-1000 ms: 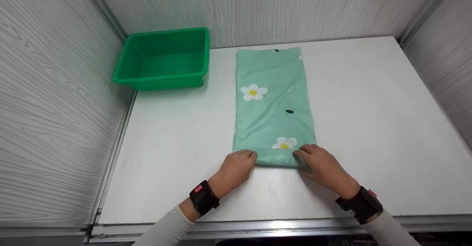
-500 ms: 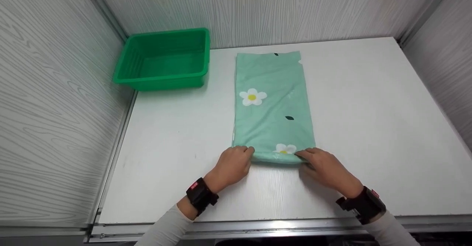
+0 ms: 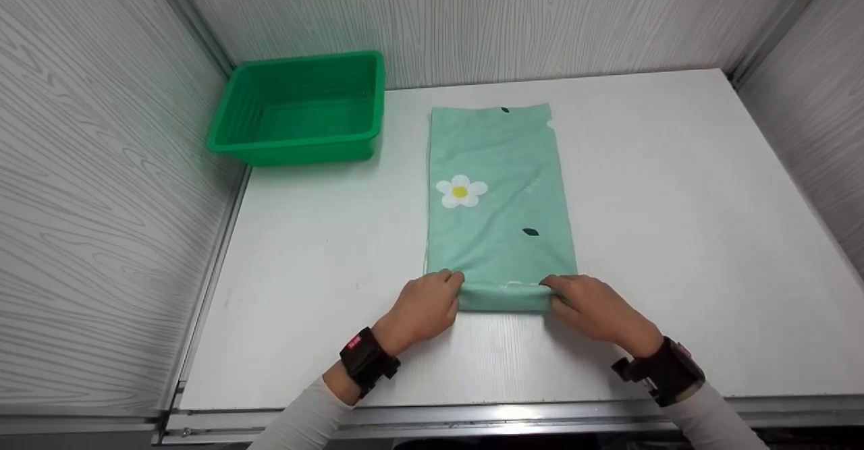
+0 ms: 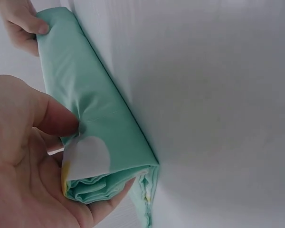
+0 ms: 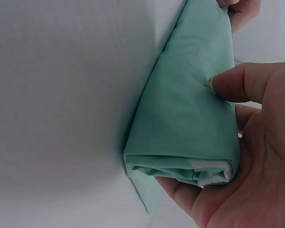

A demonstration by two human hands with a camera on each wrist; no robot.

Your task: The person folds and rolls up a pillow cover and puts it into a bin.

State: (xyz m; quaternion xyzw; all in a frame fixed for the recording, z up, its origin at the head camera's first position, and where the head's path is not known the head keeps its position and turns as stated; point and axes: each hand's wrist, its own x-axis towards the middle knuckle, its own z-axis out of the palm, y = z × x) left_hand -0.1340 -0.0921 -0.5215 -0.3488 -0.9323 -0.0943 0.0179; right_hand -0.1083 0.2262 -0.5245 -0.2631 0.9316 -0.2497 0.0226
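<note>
A mint-green cloth (image 3: 496, 166) with white daisies and dark leaves lies folded in a long strip on the white table, its near end rolled up. My left hand (image 3: 422, 305) grips the left end of the roll. At the right end, my right hand (image 3: 597, 308) holds it the same way. In the left wrist view, the thumb presses on the rolled cloth (image 4: 95, 99) and the fingers curl beneath, with spiral layers showing at the end. The right wrist view shows thumb and fingers around the flattened roll (image 5: 185, 114).
A green plastic basket (image 3: 300, 143) with nothing in it stands at the back left of the white table (image 3: 675, 234). Pale wood-grain panels (image 3: 472, 18) wall the table at the back and both sides. A metal rail (image 3: 513, 413) runs along the front edge.
The cloth's far edge has slid toward the person and the roll has taken up more of the strip, with the near daisy now almost hidden. Both hands keep hold; the basket has not moved.
</note>
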